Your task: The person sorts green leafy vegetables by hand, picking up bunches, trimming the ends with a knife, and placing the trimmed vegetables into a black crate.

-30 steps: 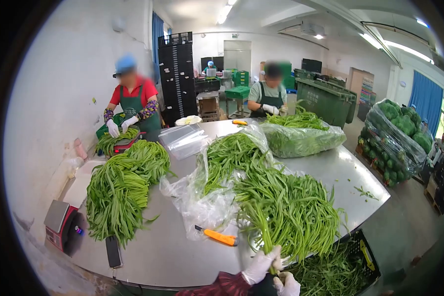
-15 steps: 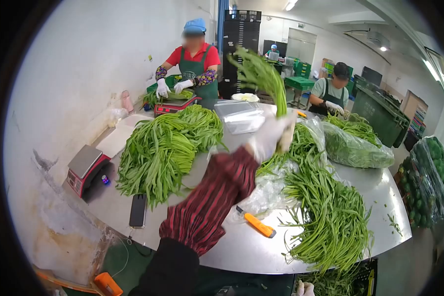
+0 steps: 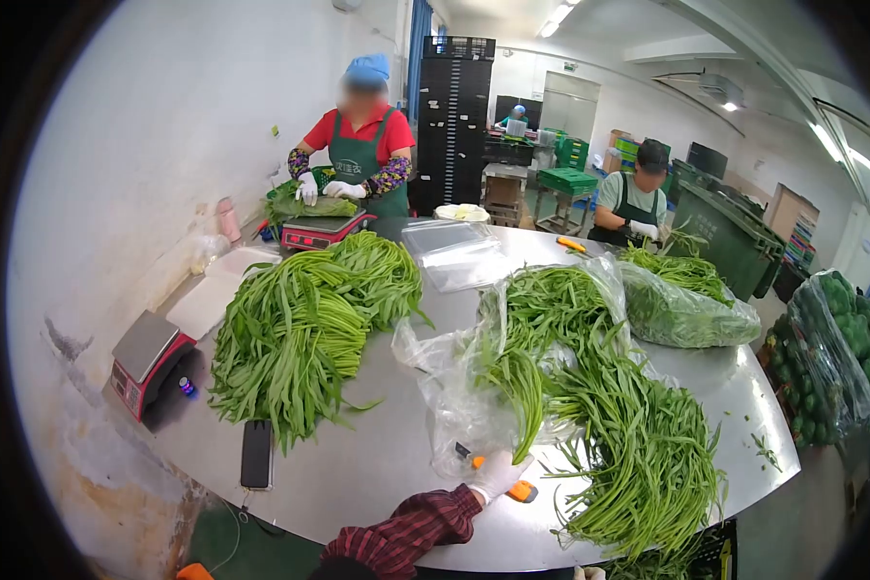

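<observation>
Seen from the head camera's side, the worker's gloved left hand (image 3: 499, 476) reaches over the steel table (image 3: 358, 483), its fingers closed on the stem ends of a small bunch of greens (image 3: 522, 396). The bunch lies between the hand and the big heap of greens (image 3: 638, 445), its leafy end over a crumpled clear bag (image 3: 445, 387). An orange cutter (image 3: 522, 491) lies at the hand, partly covered by it. Only a scrap of the gloved right hand (image 3: 590, 573) shows at the bottom edge, so I cannot tell how its fingers stand.

Over to the left I see a second heap of greens (image 3: 300, 329), a phone (image 3: 257, 454) just beside it and a red scale (image 3: 147, 358) near the wall. Across the table, one co-worker (image 3: 362, 155) in a blue cap has both gloved hands on greens above another scale (image 3: 324, 230); a second co-worker (image 3: 636, 198) stands behind a bagged pile of greens (image 3: 691, 307)
</observation>
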A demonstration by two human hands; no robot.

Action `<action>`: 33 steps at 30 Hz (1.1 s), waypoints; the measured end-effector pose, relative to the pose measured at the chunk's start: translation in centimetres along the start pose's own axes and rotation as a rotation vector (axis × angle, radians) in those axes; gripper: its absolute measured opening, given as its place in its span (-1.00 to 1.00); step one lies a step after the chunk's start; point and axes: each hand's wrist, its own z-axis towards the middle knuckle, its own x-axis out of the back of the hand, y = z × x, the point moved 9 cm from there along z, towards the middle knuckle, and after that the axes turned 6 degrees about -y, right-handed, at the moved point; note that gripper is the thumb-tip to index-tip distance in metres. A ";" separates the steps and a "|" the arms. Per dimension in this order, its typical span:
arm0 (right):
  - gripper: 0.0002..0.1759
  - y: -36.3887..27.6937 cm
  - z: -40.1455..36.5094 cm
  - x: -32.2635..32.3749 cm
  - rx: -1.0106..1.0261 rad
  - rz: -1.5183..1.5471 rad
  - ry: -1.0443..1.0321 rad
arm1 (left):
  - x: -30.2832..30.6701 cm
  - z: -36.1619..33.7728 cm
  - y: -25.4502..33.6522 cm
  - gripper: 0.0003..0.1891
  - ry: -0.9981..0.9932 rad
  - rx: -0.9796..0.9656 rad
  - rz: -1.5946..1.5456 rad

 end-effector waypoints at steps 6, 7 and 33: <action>-0.69 0.3 0.5 -1.2 -0.037 0.011 -0.045 | 0.3 -0.9 -0.5 -0.55 0.016 0.019 0.317; -0.69 0.4 0.5 -1.3 -0.040 0.011 -0.042 | 0.1 -0.9 -1.4 -0.56 -0.017 0.060 0.323; -0.66 -6.0 8.8 3.3 0.129 -0.162 0.257 | 15.1 -18.4 -1.1 -0.75 0.209 0.186 -0.401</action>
